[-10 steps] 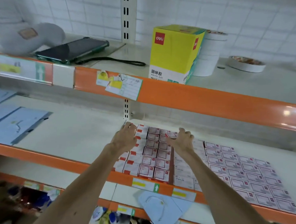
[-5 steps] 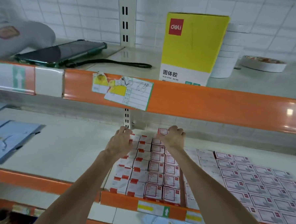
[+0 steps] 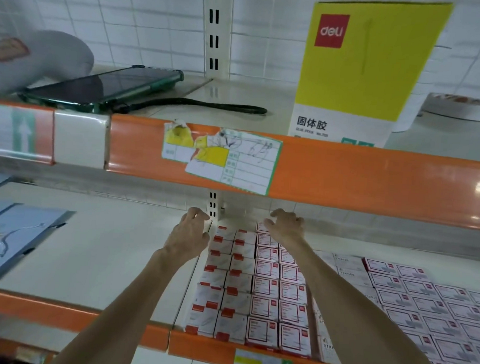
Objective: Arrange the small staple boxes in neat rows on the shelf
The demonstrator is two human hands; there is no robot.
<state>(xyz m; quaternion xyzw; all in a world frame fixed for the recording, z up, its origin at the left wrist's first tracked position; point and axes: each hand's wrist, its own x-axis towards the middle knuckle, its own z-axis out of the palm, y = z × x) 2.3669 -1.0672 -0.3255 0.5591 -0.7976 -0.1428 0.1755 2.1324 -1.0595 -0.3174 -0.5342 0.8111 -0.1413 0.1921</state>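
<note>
Small red-and-white staple boxes (image 3: 255, 283) lie in tight columns on the white middle shelf (image 3: 118, 253), running from its orange front lip to the back. My left hand (image 3: 187, 234) hovers at the back left corner of this block with its fingers curled apart and nothing in it. At the far end of the columns my right hand (image 3: 285, 226) has its fingers spread over the last box (image 3: 261, 227), which lies flat in line with its column. More pink-edged boxes (image 3: 421, 302) fill the shelf to the right.
The orange edge of the upper shelf (image 3: 345, 173) hangs low over my hands. On that shelf are a phone (image 3: 104, 88), a grey cap (image 3: 31, 59), a yellow glue-stick carton (image 3: 364, 63) and a tape roll (image 3: 459, 107). A blue folder (image 3: 13, 236) lies at the far left.
Both hands have reached deeper toward the back of the shelf. The box that my right fingertips held up now lies flat at the far end of a column.
</note>
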